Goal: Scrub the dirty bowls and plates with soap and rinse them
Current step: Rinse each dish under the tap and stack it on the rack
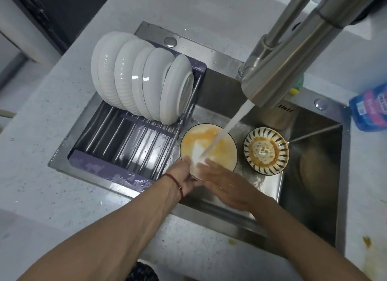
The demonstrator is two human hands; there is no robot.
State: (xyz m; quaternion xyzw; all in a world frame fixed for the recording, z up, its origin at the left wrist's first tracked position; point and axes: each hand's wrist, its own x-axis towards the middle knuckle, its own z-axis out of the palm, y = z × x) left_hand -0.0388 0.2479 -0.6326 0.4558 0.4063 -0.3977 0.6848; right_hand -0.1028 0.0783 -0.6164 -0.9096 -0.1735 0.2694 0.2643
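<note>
A dirty plate (222,148) smeared with orange sauce sits in the steel sink (312,176) under running water from the tap (278,71). My left hand (186,176) grips the plate's near rim. My right hand (226,186) lies flat with straight fingers on the plate's near edge, in the stream. To the right of the plate stands a small striped bowl (266,150) holding brown-orange residue and foam. Several clean white bowls and plates (142,77) stand on edge in the rack.
A purple-framed drying rack (125,153) with steel bars spans the sink's left half. A blue soap bottle (370,108) lies on the counter at the right. A green-yellow sponge (296,88) peeks from behind the tap. Orange spills mark the counter at the lower right.
</note>
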